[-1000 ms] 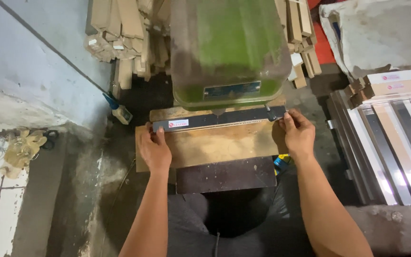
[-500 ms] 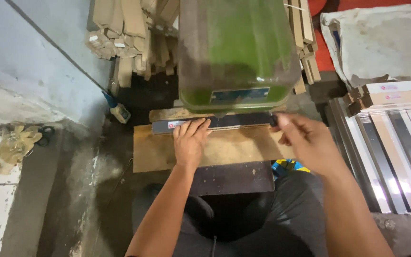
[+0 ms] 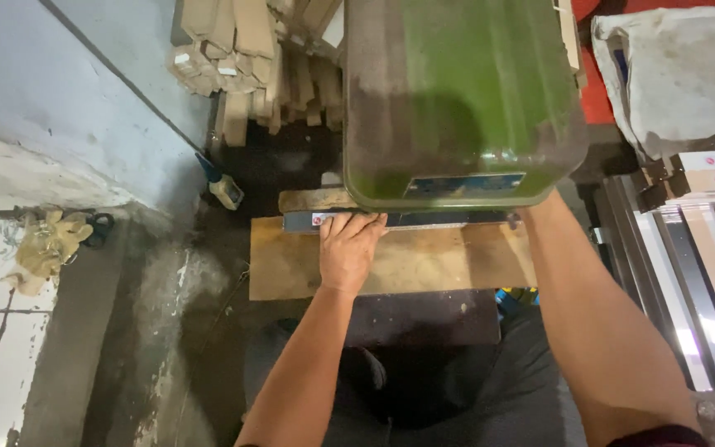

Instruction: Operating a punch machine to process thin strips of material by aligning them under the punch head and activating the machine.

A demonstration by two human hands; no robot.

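Fingers (image 3: pixel 356 225) of the left hand (image 3: pixel 349 252) lie flat and spread, pressing on a dark metal strip (image 3: pixel 424 219) without curling around it. The strip lies along the far edge of a wooden board (image 3: pixel 448 265), its long axis running left to right, just under the green machine housing (image 3: pixel 465 99). The right hand is hidden behind that housing; only its forearm (image 3: pixel 589 314) shows, so its grip cannot be told.
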